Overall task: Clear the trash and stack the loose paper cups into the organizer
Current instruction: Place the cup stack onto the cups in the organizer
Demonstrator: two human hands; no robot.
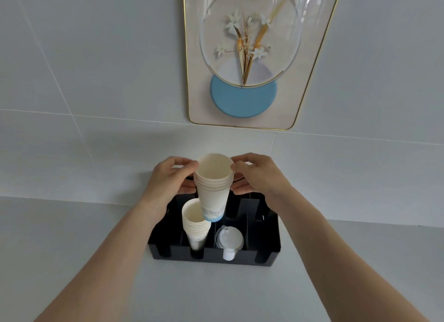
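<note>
Pale grey wall tiles filled the upper part of the view, and a plain grey countertop ran beneath them. On the wall hung a tall framed picture with a thin gold edge, showing white flowers on gold stems inside a ring above a blue disc.

On the countertop, close to the wall, stood a black rectangular plastic organizer with slotted compartments. Both forearms reached over the counter toward it.

The left hand and the right hand held a nested stack of white paper cups with a blue band at the base between them, above the rear of the organizer. Each hand pinched the stack just below its rims, thumb toward the camera and fingers on the far side. The stack was upright, mouth up, tilted slightly, and its base overlapped the rim of the next stack in the view; contact could not be determined.

A second nested stack of white paper cups stood in a front-left compartment, leaning toward the left.

A stack of white plastic cup lids sat in the compartment just to the right of that second stack, showing through the front slot.
</note>
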